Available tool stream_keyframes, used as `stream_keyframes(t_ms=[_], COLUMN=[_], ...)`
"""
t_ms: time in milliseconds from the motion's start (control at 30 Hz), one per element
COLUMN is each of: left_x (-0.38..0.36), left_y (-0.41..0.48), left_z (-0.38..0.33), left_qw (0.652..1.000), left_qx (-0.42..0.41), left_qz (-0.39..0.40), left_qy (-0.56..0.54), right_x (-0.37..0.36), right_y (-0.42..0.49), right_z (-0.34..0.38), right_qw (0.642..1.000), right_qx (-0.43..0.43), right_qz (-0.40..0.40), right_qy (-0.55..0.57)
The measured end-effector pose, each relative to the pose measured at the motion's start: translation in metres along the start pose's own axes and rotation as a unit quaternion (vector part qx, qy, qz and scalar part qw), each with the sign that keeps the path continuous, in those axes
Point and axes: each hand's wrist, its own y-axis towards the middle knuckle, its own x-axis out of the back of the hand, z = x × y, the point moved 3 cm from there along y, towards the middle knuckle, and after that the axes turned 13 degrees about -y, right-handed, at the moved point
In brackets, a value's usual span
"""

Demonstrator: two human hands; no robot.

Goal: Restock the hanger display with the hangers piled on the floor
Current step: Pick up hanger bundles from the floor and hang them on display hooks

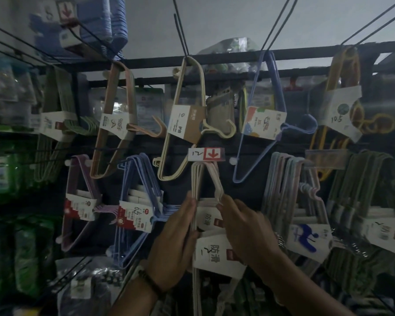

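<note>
the pale hanger bundle (197, 179) is hanging directly beneath the red-arrow price tag (206, 154), with its top corner sitting just under that tag; whether it is resting on a peg cannot be told, as the tag is hiding that spot. the fingers (189, 201) of the left hand (171, 242) are curling round the bundle's left edge and gripping it below the tag. the fingertips (224, 201) of the right hand (246, 231) are pinching the bundle's slanted right arm, below and slightly right of the tag. both hands are reaching up from the bottom of the view, and a white paper sleeve (217, 258) with printed characters is wrapping the bundle between them, further beneath the tag. a beaded bracelet (148, 281) is circling the left wrist. blue hangers (137, 201) are hanging to the lower left of the tag, cream hangers (183, 124) are hanging just above it, and pastel hangers (285, 190) are hanging to its lower right. a black rail (237, 57) is running across well above the tag.
</note>
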Motion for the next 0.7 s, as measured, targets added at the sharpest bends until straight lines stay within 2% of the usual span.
stream_keyframes(t_ms=[200,367,567,700], left_x=[0.0,-0.002,-0.022,-0.032], left_y=[0.024,0.036,0.059,0.068], left_z=[-0.002,0.013,0.049,0.074], left_qw=[0.999,0.999,0.981,0.972], left_qx=[-0.035,-0.023,0.09,0.156], left_qz=[0.009,0.022,0.144,0.149], left_qy=[0.025,0.038,0.096,0.087], right_x=[-0.006,-0.031,-0.065,-0.077], right_y=[0.021,0.044,0.075,0.085], right_z=[-0.011,-0.012,-0.017,-0.014], right_qw=[0.998,0.994,0.976,0.962], right_qx=[-0.045,-0.078,-0.137,-0.144], right_qz=[0.047,0.073,0.172,0.231], right_qy=[-0.013,-0.006,0.002,0.001])
